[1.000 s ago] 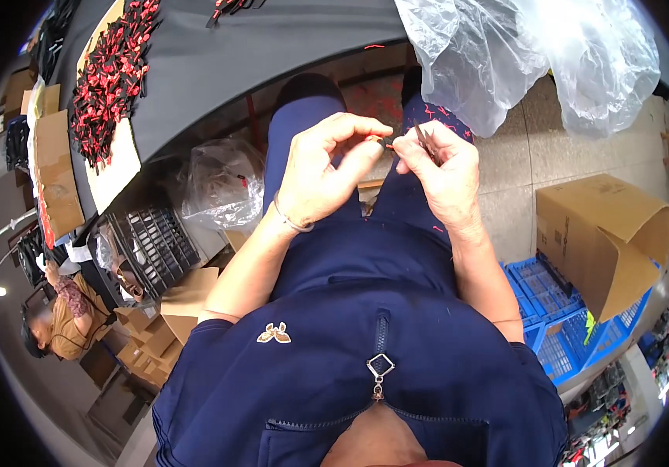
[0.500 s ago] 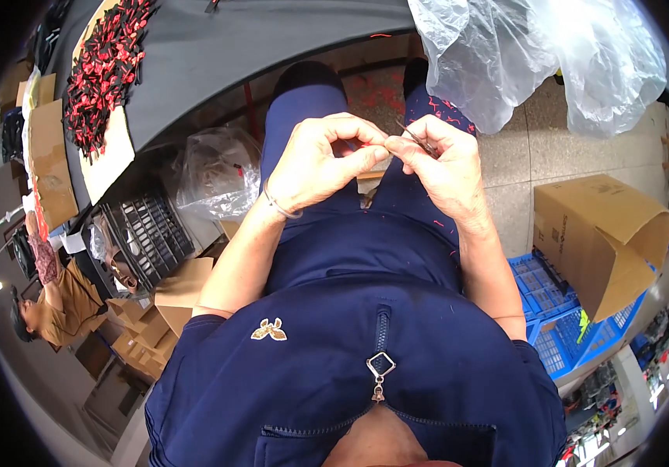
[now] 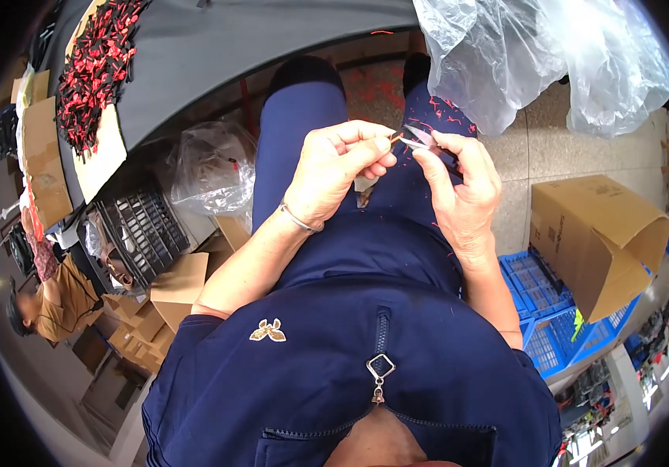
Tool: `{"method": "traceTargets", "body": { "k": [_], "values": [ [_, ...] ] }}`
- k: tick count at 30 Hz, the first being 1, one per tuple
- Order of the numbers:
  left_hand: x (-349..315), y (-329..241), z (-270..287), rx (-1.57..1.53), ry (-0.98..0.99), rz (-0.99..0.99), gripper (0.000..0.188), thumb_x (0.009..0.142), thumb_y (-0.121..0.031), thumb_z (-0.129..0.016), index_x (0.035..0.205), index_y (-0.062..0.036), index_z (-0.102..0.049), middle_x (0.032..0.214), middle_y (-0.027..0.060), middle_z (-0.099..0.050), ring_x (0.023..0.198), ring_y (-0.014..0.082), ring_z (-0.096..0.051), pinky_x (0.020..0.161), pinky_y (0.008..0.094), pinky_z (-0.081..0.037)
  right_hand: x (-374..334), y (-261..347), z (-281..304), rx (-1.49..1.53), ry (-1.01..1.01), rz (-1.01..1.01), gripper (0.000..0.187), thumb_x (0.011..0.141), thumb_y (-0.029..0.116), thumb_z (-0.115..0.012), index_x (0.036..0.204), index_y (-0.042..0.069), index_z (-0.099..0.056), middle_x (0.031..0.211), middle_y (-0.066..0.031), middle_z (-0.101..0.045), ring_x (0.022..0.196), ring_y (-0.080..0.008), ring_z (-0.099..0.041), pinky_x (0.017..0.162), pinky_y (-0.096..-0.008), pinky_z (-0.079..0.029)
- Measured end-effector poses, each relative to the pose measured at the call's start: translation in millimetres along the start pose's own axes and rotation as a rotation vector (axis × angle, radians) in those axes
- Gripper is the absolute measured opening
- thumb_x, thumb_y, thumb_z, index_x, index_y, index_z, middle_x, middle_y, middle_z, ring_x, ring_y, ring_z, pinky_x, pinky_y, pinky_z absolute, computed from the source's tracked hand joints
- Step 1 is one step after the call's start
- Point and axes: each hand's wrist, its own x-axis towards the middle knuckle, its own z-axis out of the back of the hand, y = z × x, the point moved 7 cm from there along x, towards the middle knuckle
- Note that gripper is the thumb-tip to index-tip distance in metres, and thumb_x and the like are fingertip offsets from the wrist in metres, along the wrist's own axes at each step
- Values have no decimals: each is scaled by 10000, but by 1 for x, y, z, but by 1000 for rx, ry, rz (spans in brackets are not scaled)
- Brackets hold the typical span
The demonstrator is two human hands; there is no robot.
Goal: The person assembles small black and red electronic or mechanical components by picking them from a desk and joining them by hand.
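Observation:
My left hand [image 3: 333, 167] is closed in a pinch over my lap, with a bracelet on the wrist. A small dark piece with a bit of red [image 3: 397, 139] sticks out from its thumb and forefinger. Facing it, my right hand [image 3: 465, 183] is wrapped round a pair of thread snips [image 3: 420, 135], whose pointed blades are parted and aimed at the piece. Red thread scraps [image 3: 445, 109] lie on my right trouser leg. On the table at the far left, a pile of small black and red pieces [image 3: 99, 74] rests on a cardboard sheet [image 3: 103, 159].
A black-covered table [image 3: 272, 35] spans the far side. Clear plastic bags [image 3: 506, 62] hang at the far right, and another plastic bag [image 3: 214, 167] is at the left. A cardboard box [image 3: 584, 233] stands on blue crates [image 3: 552, 342] at the right. Another person [image 3: 66, 300] is at the left.
My hands have drawn apart, the right moving to the right. The snips' blades now show parted, and the small piece in my left fingers has come into view.

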Motion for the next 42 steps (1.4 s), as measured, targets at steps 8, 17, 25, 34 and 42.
{"method": "traceTargets", "body": {
  "k": [8,17,25,34,42],
  "values": [
    [2,5,3,-23,20,-3,185,889,-120,-640,1021,9,-655,815,44,-666,699,68,-589,662,198,-484,-5,-16,-6,27,9,-49,191,734,112,-789,849,51,-649,750,-61,-656,618,-201,-584,560,-307,-469],
    [4,13,-1,-57,36,34,217,893,-139,-663,1051,9,-657,844,47,-674,709,72,-595,667,201,-491,1,-11,-1,-70,18,-32,197,730,122,-793,843,56,-646,704,-36,-648,623,-179,-594,548,-302,-464],
    [6,12,-3,-42,28,35,227,889,-126,-664,1069,12,-657,860,58,-679,713,80,-597,664,204,-497,3,3,2,-195,1,155,230,703,147,-804,849,67,-644,691,-17,-624,598,-180,-571,523,-293,-447],
    [5,18,-6,-70,82,73,192,886,-115,-663,1029,13,-661,861,68,-678,714,80,-593,653,209,-498,1,2,0,-209,23,175,248,707,153,-803,867,59,-637,712,-18,-629,594,-176,-573,524,-294,-445],
    [10,23,2,196,-40,-23,161,845,-65,-705,984,7,-669,808,63,-686,674,87,-615,638,218,-506,-17,-47,-34,1602,68,-774,310,918,320,-629,1004,31,-559,681,-9,-500,559,-71,-369,513,-218,-332]
  ]
}}
